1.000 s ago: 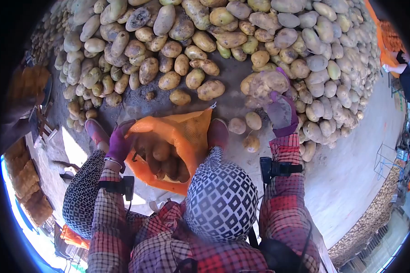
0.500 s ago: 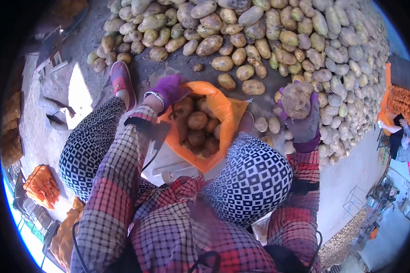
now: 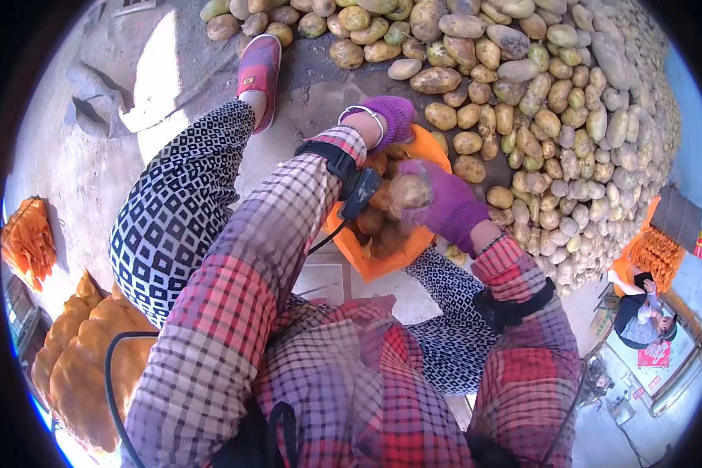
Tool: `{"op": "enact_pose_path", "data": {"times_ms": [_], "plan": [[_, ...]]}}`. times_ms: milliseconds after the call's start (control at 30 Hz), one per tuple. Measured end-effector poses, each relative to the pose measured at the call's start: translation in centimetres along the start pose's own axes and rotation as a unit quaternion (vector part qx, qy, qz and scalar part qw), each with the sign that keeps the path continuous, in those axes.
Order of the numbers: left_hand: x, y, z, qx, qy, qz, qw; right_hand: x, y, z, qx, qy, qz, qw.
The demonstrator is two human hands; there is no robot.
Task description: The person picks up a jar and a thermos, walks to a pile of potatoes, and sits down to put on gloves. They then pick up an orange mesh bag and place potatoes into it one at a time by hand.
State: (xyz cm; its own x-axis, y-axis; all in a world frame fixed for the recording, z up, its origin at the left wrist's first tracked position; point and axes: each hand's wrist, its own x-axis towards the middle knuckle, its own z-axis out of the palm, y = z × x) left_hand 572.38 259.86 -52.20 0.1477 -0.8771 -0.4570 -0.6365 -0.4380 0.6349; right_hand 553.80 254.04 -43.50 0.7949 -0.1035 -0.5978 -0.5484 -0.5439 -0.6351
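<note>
An orange bag (image 3: 364,264) stands with its mouth wide between my legs, and several potatoes (image 3: 370,224) show inside it. My left hand (image 3: 391,122), in a purple glove, is closed on the far rim of the bag; the fingertips are partly hidden. Over the mouth of the bag, my gloved right hand (image 3: 446,201) grips a large pale potato (image 3: 410,193), slightly blurred. Part of the bag's contents is hidden behind my left forearm and my right hand.
A big heap of potatoes (image 3: 550,93) spreads across the floor ahead and to the right. Folded orange bags (image 3: 28,243) lie at left, near filled orange sacks (image 3: 93,363). Another person (image 3: 638,320) is at far right, beside more orange bags (image 3: 657,248).
My right hand has moved left with the potato, from beside the heap to over the bag. My left hand stays at the bag's rim. The head view has shifted.
</note>
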Motion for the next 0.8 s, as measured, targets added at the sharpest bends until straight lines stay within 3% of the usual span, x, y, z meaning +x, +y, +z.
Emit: {"op": "enact_pose_path", "data": {"times_ms": [33, 100, 233, 300, 400, 433, 500, 633, 700, 800], "plan": [[0.3, -0.1, 0.2, -0.011, 0.005, 0.006, 1.0, 1.1, 1.0, 1.3, 0.002, -0.006, -0.003, 1.0], [1.2, -0.5, 0.7, -0.008, 0.014, 0.006, 1.0, 3.0, 2.8, 3.0, -0.266, 0.108, 0.0, 0.958], [1.2, -0.3, 0.1, -0.035, 0.048, -0.025, 0.998, 6.6, 6.4, 6.2, -0.386, 0.198, -0.03, 0.901], [1.3, -0.4, -0.2, -0.012, 0.058, -0.044, 0.997, 7.1, 7.1, 6.2, -0.365, 0.176, -0.001, 0.914], [1.4, -0.4, 0.4, -0.003, 0.07, -0.019, 0.997, 6.0, 7.7, 5.5, -0.37, 0.238, -0.067, 0.896], [1.4, -0.2, 0.6, 0.015, 0.078, -0.01, 0.997, 5.6, 7.3, 4.9, -0.371, 0.24, -0.056, 0.895], [1.6, -0.2, 0.8, 0.004, 0.068, -0.013, 0.998, 5.5, 6.2, 4.2, -0.349, 0.157, 0.04, 0.923], [1.7, -0.8, 1.3, -0.023, 0.066, -0.041, 0.997, 7.2, 7.7, 5.1, -0.325, 0.215, 0.009, 0.921], [1.7, -0.9, 1.8, -0.051, 0.122, -0.046, 0.99, 7.6, 7.9, 4.9, -0.326, 0.231, 0.0, 0.917], [1.8, -0.7, 1.4, -0.062, 0.084, -0.064, 0.993, 7.9, 7.8, 4.4, -0.277, 0.203, 0.029, 0.939]]}}
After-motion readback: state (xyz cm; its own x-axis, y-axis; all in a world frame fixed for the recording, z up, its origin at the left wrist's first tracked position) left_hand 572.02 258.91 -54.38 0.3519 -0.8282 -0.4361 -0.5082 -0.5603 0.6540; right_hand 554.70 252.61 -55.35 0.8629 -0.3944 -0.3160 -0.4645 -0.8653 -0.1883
